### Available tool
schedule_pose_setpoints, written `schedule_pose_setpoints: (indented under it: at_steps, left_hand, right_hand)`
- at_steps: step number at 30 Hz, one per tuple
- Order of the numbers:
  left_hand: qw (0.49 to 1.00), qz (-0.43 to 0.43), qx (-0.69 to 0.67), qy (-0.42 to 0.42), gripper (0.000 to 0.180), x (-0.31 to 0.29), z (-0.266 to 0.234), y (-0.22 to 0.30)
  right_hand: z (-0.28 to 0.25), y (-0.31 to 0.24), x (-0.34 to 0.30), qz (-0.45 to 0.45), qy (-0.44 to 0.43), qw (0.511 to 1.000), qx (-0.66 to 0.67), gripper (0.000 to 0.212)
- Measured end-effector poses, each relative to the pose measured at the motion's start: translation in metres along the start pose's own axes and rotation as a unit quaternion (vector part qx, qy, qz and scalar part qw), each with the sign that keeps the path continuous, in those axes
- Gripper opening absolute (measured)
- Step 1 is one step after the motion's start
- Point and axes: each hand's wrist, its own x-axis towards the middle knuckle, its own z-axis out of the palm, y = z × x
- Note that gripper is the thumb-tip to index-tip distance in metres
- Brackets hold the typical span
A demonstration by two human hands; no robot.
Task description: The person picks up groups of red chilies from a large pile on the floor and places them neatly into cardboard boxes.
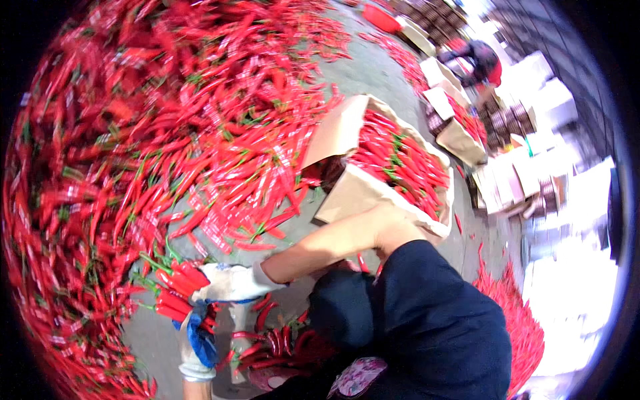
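Observation:
Both my hands wear white work gloves, and the left one shows a blue coated palm. Together they clasp a bunch of long red chili peppers (175, 288) with green stems, held over the grey floor at the lower left. My right hand (230, 283) reaches across from a dark short sleeve and closes over the upper part of the bunch. My left hand (200, 343) is wrapped against its lower side, with the fingers partly hidden. A huge heap of loose chili peppers (220, 133) spreads beside and beyond the hands.
An open cardboard box (337, 133) packed with chili peppers stands just beyond my right arm. More filled boxes (460, 143) and a crouching person (477, 63) are at the far right. Loose peppers (287, 343) lie close to my body; another red heap (510, 317) lies at right.

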Motion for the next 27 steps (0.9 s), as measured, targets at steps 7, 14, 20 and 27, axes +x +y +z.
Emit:
schedule_pose_setpoints:
  at_steps: [7,14,20,27]
  left_hand:
    - [0.973,-0.114,0.199,-0.021,0.013,0.038,0.175,0.041]
    - [0.904,-0.221,0.202,-0.304,0.064,0.092,0.261,-0.013]
    - [0.869,0.061,0.376,-0.315,0.019,0.079,0.368,-0.079]
    - [0.919,-0.137,0.220,-0.297,0.051,0.066,0.421,-0.105]
  right_hand:
    - [-0.104,0.031,-0.126,0.014,0.213,0.968,0.129,0.091]
    - [-0.158,0.116,-0.214,-0.188,0.335,0.843,0.376,0.068]
    - [-0.170,0.181,-0.285,-0.166,0.462,0.797,0.353,0.054]
    - [-0.171,0.210,-0.332,-0.206,0.483,0.673,0.522,0.053]
